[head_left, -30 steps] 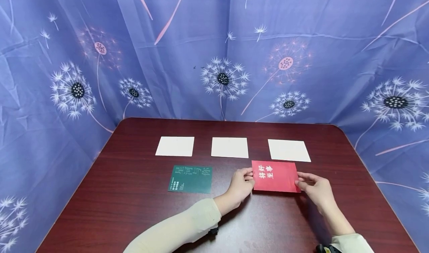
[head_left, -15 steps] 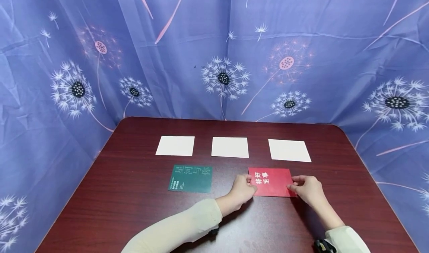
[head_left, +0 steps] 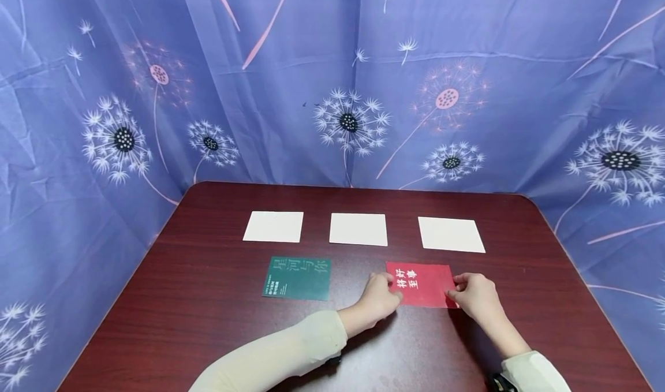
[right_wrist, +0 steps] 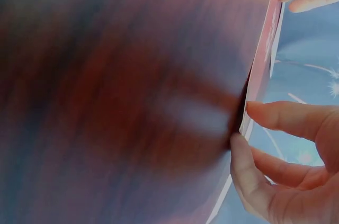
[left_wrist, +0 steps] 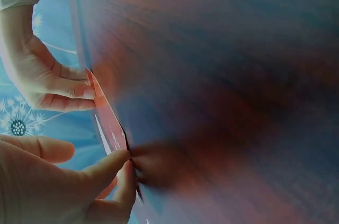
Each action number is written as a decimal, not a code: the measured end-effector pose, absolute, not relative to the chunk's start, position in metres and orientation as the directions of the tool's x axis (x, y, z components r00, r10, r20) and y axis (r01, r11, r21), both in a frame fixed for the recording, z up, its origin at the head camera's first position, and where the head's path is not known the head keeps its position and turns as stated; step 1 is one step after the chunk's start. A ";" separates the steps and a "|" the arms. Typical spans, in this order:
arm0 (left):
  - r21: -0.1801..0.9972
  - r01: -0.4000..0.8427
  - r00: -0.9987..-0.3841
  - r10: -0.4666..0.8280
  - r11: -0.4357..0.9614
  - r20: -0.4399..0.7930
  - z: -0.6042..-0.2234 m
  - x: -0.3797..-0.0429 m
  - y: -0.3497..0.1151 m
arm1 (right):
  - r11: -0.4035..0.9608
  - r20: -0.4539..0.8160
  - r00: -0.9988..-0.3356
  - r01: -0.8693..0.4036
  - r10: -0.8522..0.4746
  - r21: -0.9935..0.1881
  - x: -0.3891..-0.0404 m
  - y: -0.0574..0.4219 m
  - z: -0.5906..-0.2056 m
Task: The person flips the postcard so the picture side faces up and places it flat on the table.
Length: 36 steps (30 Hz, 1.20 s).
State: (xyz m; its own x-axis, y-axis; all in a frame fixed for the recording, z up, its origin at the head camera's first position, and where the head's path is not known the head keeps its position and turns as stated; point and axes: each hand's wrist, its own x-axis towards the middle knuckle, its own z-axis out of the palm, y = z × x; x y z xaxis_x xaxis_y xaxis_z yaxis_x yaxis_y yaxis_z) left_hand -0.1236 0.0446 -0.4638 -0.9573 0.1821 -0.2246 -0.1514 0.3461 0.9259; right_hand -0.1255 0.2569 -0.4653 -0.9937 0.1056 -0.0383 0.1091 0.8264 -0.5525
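A red card (head_left: 426, 288) with white characters lies at or just above the dark wooden table, right of centre. My left hand (head_left: 376, 298) pinches its left edge between thumb and fingers. At the opposite edge, my right hand (head_left: 479, 297) holds the card by its lower right side. Seen edge-on in the left wrist view, the red card (left_wrist: 108, 118) stretches between both hands. Thumb and fingertips of the right hand (right_wrist: 286, 155) meet at the card's edge in the right wrist view. A green card (head_left: 303, 279) with pale writing lies flat to the left, untouched.
Three white cards form a row towards the back: a left one (head_left: 273, 226), a middle one (head_left: 358, 229) and a right one (head_left: 451, 234). Behind the table (head_left: 208, 334) hangs a blue curtain (head_left: 291, 120) with a dandelion print.
Both hands have brought the red card nearer to me and slightly left, away from the right white card, and lower towards the table. In the last half second it has hardly moved.
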 end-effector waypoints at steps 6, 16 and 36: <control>0.917 -0.151 -0.951 0.200 0.370 -0.237 -0.465 -0.124 0.044 | 0.849 -0.051 -0.993 0.118 0.107 -0.516 -0.126 0.256 -0.462; 0.919 -0.149 -0.949 0.209 0.366 -0.237 -0.466 -0.127 0.042 | 0.865 -0.061 -0.993 0.116 0.099 -0.488 -0.126 0.255 -0.458; 0.988 -0.048 -0.980 0.184 0.145 -0.075 -0.435 -0.186 -0.056 | 0.732 0.225 -0.974 -0.138 0.021 -0.667 -0.176 0.176 -0.424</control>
